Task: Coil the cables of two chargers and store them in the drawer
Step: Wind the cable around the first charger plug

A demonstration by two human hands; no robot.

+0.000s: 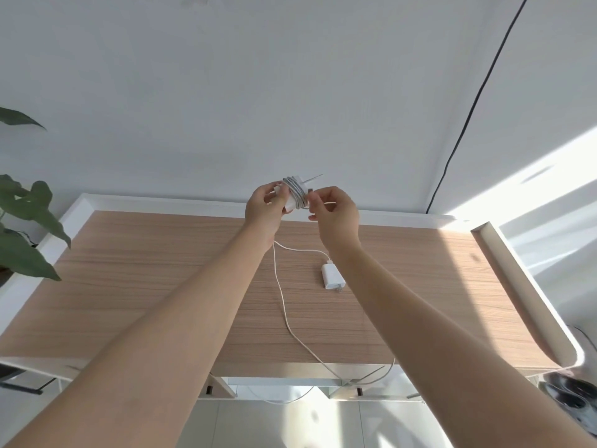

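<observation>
We are holding the first charger (pixel 292 197) up over the far edge of the wooden desk (pixel 145 286), and by our reading we are finishing its coil: the grey cable (pixel 295 189) is sitting in tight turns around the white block, with only a short free end poking out to the upper right. Our left hand (pixel 263 208) is gripping the block, fingers closed around its left side, while our right hand (pixel 337 210) is pinching thumb and fingertips together against the right side of the turns, seemingly on the last bit of cable. The second charger (pixel 332 276) is lying on the desk below our hands, its prongs pointing toward us, and its white cord (pixel 282 302) is trailing loose across the top and dropping over the near edge, not yet coiled. We are judging the next move to be tucking that free end under a turn so the bundle holds, keeping the left grip firm so the wraps are not springing loose. We cannot tell where the drawer is; some open framing is showing under the near edge, nothing clearer
</observation>
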